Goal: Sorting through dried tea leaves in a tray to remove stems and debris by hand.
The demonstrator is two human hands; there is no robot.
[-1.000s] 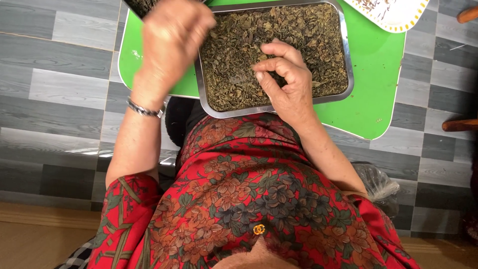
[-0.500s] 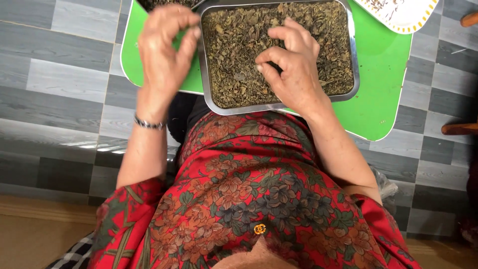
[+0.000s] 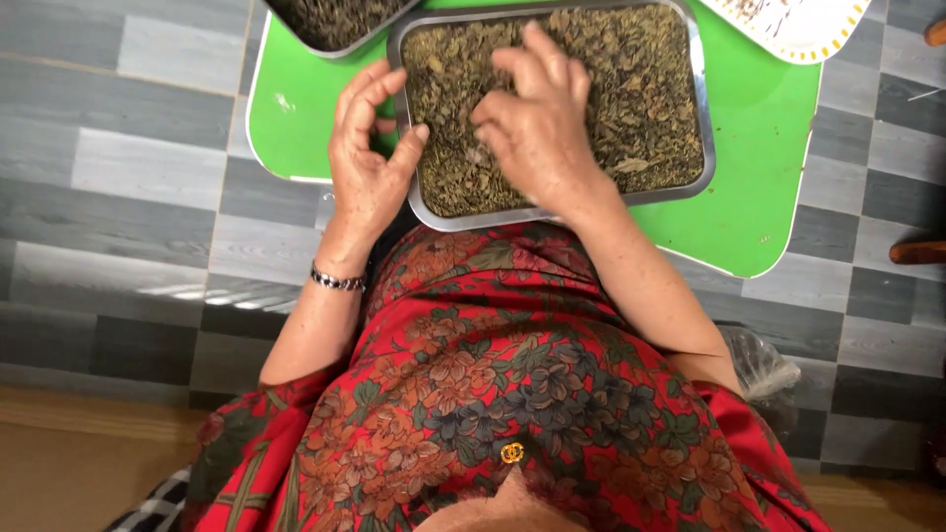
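two hands work at the steel tray (image 3: 702,118) of dried leaves (image 3: 641,89) in the upper middle of the frame. the left hand (image 3: 367,158), raised over the tray's upper left corner a second ago, has dropped to the tray's left rim; its thumb and curled fingers (image 3: 365,94) pinch narrowly, and whether a bit of leaf sits between them cannot be told. the right hand (image 3: 537,123), which lay curled at the near right of the heap, has slid towards the centre and rests spread, palm down, on the leaves, gripping nothing. that suggests the sorting has moved to a fresh patch. the tray sits on a green table (image 3: 759,197); a second tray (image 3: 335,20) shows at the top left.
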